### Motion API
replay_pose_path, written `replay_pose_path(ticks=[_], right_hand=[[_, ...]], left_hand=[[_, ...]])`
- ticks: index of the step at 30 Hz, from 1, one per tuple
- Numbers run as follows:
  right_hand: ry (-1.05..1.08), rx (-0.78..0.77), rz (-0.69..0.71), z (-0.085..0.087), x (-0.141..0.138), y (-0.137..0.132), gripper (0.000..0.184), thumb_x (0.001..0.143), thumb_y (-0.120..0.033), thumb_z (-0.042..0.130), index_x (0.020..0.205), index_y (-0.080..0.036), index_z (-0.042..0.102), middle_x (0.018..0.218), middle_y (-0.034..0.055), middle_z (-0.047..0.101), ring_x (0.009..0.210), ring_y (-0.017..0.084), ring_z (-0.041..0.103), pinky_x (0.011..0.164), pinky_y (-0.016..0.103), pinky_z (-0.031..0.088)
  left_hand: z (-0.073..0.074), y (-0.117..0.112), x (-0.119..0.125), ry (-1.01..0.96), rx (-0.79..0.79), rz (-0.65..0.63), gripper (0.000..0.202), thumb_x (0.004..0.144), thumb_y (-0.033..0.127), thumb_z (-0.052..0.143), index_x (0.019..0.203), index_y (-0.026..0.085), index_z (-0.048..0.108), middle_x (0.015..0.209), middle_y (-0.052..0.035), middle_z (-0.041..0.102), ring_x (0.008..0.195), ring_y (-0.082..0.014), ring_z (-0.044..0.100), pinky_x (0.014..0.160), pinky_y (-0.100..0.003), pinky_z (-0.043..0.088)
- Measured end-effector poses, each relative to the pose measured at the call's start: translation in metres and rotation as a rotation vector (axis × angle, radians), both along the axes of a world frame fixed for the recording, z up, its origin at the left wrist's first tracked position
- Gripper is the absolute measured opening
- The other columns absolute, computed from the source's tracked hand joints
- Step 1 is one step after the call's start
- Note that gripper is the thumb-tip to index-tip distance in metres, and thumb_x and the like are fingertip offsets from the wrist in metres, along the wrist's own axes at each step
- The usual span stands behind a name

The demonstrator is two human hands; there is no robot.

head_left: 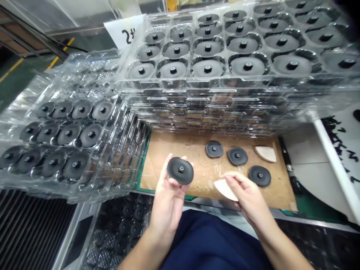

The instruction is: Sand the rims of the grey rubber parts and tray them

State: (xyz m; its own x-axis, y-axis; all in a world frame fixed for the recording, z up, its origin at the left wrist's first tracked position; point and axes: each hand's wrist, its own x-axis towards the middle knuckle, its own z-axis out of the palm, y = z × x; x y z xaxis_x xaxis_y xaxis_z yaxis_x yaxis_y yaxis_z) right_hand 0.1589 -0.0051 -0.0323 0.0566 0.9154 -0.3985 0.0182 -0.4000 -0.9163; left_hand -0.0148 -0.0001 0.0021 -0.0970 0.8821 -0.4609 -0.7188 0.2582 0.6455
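My left hand is closed around a black round disc with a centre knob, held face up above the near edge of a brown cardboard sheet. My right hand pinches a pale fan-shaped piece just right of the disc. Three more black discs lie on the cardboard: one, another and a third. A second pale fan-shaped piece lies at the cardboard's far right.
A tall stack of clear plastic trays filled with black discs stands behind the cardboard. Another stack of clear trays with discs sits at the left. A bin of loose black discs lies below the table edge. Black scraps lie on the white surface at right.
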Motion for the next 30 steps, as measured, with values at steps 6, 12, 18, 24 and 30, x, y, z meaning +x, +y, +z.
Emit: replay_pose_path(ticks=[6, 12, 18, 24, 30], right_hand=[[-0.106, 0.554, 0.159, 0.062, -0.032, 0.023, 0.02, 0.087, -0.021, 0.052, 0.105, -0.02, 0.06, 0.097, 0.0045, 0.063, 0.088, 0.015, 0.06, 0.075, 0.025, 0.049], [-0.222, 0.589, 0.566, 0.079, -0.038, 0.027, 0.017, 0.088, -0.01, 0.049, 0.094, -0.018, 0.063, 0.083, 0.0005, 0.063, 0.074, 0.01, 0.058, 0.069, 0.021, 0.046], [-0.161, 0.616, 0.492, 0.081, -0.03, 0.018, 0.019, 0.088, -0.009, 0.048, 0.097, -0.016, 0.062, 0.084, 0.0021, 0.063, 0.076, 0.011, 0.058, 0.069, 0.021, 0.047], [-0.253, 0.69, 0.359, 0.083, -0.033, 0.023, 0.019, 0.088, -0.01, 0.047, 0.099, -0.014, 0.062, 0.086, 0.0046, 0.064, 0.079, 0.013, 0.059, 0.075, 0.025, 0.047], [-0.277, 0.499, 0.585, 0.09, -0.01, 0.009, 0.016, 0.086, -0.009, 0.052, 0.092, -0.018, 0.063, 0.078, -0.0007, 0.063, 0.066, 0.008, 0.057, 0.059, 0.018, 0.044]], left_hand=[[0.001, -0.006, 0.007, 0.006, -0.013, -0.132, 0.05, 0.066, 0.027, 0.077, 0.114, 0.023, 0.062, 0.103, -0.0043, 0.07, 0.094, -0.0157, 0.065, 0.078, -0.021, 0.053], [0.003, -0.008, 0.007, 0.005, -0.095, -0.194, 0.035, 0.067, 0.019, 0.075, 0.101, 0.023, 0.067, 0.092, -0.0006, 0.071, 0.079, -0.0121, 0.065, 0.068, -0.018, 0.053], [0.011, -0.004, 0.01, 0.008, -0.12, -0.267, 0.048, 0.054, 0.018, 0.083, 0.099, 0.022, 0.068, 0.096, -0.0021, 0.071, 0.085, -0.0161, 0.065, 0.078, -0.023, 0.052], [0.009, -0.008, 0.008, -0.006, -0.129, -0.342, 0.044, 0.057, 0.026, 0.082, 0.098, 0.02, 0.069, 0.099, -0.0056, 0.071, 0.095, -0.0223, 0.064, 0.085, -0.03, 0.05], [0.018, -0.009, 0.007, -0.081, -0.134, -0.304, 0.061, 0.045, 0.031, 0.087, 0.102, 0.022, 0.069, 0.105, -0.0041, 0.07, 0.093, -0.0166, 0.064, 0.082, -0.02, 0.05]])
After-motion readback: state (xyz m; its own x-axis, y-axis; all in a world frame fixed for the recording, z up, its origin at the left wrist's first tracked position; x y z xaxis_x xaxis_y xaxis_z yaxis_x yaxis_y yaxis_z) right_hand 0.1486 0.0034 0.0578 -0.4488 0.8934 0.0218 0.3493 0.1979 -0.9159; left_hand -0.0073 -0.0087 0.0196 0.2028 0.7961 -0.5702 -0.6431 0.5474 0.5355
